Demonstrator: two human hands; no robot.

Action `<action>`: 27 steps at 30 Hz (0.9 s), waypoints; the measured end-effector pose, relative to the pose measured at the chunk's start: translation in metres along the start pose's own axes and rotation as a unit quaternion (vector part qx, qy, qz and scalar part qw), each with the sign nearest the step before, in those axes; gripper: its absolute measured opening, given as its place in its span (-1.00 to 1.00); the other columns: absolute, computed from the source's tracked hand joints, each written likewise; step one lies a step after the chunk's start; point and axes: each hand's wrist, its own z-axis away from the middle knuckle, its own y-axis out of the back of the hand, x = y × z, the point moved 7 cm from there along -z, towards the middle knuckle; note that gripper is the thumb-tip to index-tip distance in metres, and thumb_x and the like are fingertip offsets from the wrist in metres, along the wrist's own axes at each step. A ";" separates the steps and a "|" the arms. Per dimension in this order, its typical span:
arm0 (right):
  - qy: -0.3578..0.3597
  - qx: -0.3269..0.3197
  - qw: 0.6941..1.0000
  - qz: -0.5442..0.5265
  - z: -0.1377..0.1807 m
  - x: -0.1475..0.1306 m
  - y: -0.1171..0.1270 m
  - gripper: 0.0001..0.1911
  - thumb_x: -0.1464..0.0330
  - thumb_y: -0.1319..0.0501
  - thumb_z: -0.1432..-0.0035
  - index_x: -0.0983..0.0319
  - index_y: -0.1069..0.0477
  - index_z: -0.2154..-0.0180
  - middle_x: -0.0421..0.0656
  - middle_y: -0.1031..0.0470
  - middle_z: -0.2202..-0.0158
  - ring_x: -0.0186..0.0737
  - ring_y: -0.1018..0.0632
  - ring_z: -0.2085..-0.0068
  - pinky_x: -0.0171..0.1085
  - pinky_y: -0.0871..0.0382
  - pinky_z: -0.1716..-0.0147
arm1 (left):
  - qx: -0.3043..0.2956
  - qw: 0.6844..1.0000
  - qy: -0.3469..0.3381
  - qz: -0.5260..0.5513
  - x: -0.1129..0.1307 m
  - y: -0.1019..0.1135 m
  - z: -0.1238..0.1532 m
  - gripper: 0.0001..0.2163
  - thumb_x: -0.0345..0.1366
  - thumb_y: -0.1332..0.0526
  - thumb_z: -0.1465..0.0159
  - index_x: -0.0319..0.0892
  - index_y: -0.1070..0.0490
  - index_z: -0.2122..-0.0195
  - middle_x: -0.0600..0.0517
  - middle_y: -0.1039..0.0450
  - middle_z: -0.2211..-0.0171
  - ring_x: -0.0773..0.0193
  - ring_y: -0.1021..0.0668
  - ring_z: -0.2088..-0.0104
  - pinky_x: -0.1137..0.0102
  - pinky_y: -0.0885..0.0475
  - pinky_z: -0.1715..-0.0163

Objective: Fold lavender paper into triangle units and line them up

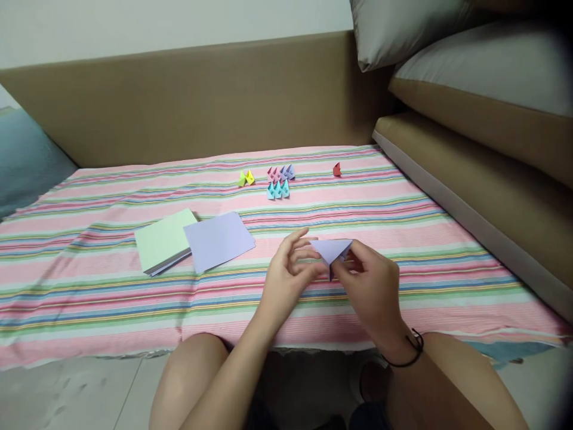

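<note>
Far left, blue cushion [29, 155]. Next, pale green paper stack [163, 240] on the striped cloth [107, 298], meeting lavender sheets [219, 240] at its right edge. Beyond: yellow folded pieces [249, 178], then pink folded pieces [274, 175] and small purple pieces [289, 173] behind teal folded pieces [278, 190]. Left hand [289, 269]: fingers parted, loosely curled beside the folded lavender paper [330, 248]; fingertip contact cannot be told. That paper is above the cloth, between both hands, pinched by right thumb and fingers. Red folded piece [337, 170] lies well behind; right hand [371, 278] rightmost.
</note>
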 end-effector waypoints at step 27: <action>-0.041 -0.111 0.936 -0.330 -0.006 0.002 -0.010 -0.72 0.46 -0.17 -0.18 0.10 -0.52 0.12 -0.19 -0.53 0.04 -0.20 -0.54 0.02 -0.26 -0.52 0.10 | 0.077 0.986 -0.123 -0.084 0.024 0.015 0.005 -0.87 -0.33 -0.27 -0.18 -0.14 -0.57 0.25 0.00 -0.56 0.30 0.31 -0.56 0.27 0.52 -0.48 0.37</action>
